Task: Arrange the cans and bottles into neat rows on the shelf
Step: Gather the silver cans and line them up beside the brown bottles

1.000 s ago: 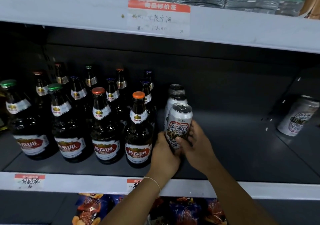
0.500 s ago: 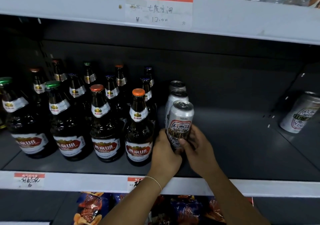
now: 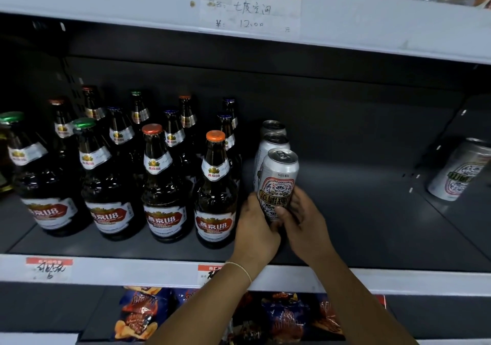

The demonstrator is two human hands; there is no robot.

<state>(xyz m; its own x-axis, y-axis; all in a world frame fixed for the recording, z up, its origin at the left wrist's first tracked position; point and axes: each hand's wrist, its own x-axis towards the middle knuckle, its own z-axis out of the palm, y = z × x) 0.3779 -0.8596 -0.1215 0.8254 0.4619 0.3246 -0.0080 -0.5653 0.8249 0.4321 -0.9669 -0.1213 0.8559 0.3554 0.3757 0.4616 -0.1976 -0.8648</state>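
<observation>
While gripped: front can is being held upright by both hands.
Left hand: fingers being curled round can.
Right hand: likewise.
Shelf: bottles being kept beside.

place: shop | evidence: price tag on shelf edge; stocked beer bottles

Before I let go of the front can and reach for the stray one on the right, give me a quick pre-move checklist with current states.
1. Front can held by both the left hand and right hand: ok.
2. Front can upright: ok.
3. In line with the two cans behind: ok.
4. Base flat on the shelf: cannot tell, hands cover it.
5. Clear of the nearest bottle: ok, a gap shows.
6. Stray can in a row: not ok, alone at far right.
</observation>
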